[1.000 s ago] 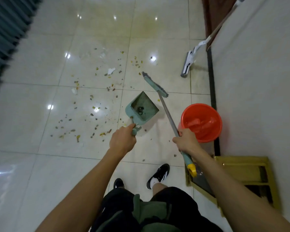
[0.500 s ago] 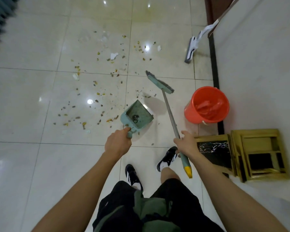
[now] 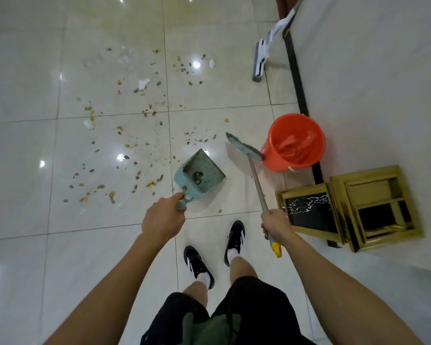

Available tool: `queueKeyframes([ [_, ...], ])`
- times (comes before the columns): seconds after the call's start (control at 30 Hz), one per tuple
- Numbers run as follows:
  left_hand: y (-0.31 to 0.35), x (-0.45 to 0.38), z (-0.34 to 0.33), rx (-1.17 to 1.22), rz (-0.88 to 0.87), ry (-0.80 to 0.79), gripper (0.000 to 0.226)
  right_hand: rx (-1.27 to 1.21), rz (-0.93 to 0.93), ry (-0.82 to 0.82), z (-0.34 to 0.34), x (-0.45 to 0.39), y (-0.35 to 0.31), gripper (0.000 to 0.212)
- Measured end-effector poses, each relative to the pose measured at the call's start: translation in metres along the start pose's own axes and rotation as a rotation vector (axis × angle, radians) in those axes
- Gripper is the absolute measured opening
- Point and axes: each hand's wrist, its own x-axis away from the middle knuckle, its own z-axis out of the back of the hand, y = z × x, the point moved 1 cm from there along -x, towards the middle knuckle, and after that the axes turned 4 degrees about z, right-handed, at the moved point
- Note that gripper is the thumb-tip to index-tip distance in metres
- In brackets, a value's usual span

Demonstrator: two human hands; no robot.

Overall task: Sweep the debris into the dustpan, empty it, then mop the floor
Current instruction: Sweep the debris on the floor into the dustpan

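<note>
A glossy floor of large pale cream tiles [image 3: 110,245], crossed by thin grout lines and dotted with ceiling-light reflections, is seen from above. Small brown and yellow debris with a few white paper scraps [image 3: 125,135] is scattered over the tiles from 9 to 12 o'clock of the teal plastic dustpan [image 3: 200,174], which is held at the middle of the view with a little dark dirt seen inside it. The dustpan's short handle is gripped by the left hand [image 3: 163,220], fingers curled around it. The thin metal shaft of the teal-headed broom [image 3: 244,149] is clasped near its yellow-tipped end by the right hand [image 3: 276,224]; the broom head lies at 2 o'clock of the dustpan, just beside an orange plastic bucket [image 3: 295,143] lined with an orange bag. A pale wall [image 3: 371,83] with a dark skirting strip is seen along the right side. A white flat mop [image 3: 260,61] is leaned there at 1 o'clock, its handle cut off by the top edge. Gold-framed nesting stands [image 3: 348,210] are placed at 4 o'clock of the bucket. Whether the broom bristles touch the floor cannot be told.
</note>
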Motion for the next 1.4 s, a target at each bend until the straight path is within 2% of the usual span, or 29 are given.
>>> queueKeyframes([
  [0.37, 0.065, -0.027, -0.014, -0.062, 0.003, 0.006, 0.033, -0.053, -0.021, -0.103, 0.018, -0.091, -0.026, 0.026],
  [0.5, 0.078, -0.029, -0.018, -0.077, 0.016, -0.003, 0.037, 0.116, 0.040, -0.132, 0.019, -0.101, -0.030, 0.039],
  [0.7, 0.085, -0.029, -0.021, -0.147, -0.015, -0.030, 0.037, 0.284, 0.069, -0.203, 0.016, -0.089, -0.031, 0.035],
  [0.97, 0.061, -0.023, -0.014, -0.170, -0.060, -0.058, 0.038, 0.269, 0.094, -0.234, -0.019, -0.047, -0.017, 0.042],
  [1.07, 0.041, -0.022, -0.006, -0.188, -0.104, -0.064, 0.035, 0.169, 0.088, -0.197, -0.027, -0.028, -0.005, 0.049],
  [1.4, -0.010, -0.031, 0.003, -0.210, -0.233, -0.095, 0.039, 0.117, -0.035, 0.071, -0.042, 0.012, 0.030, 0.035],
])
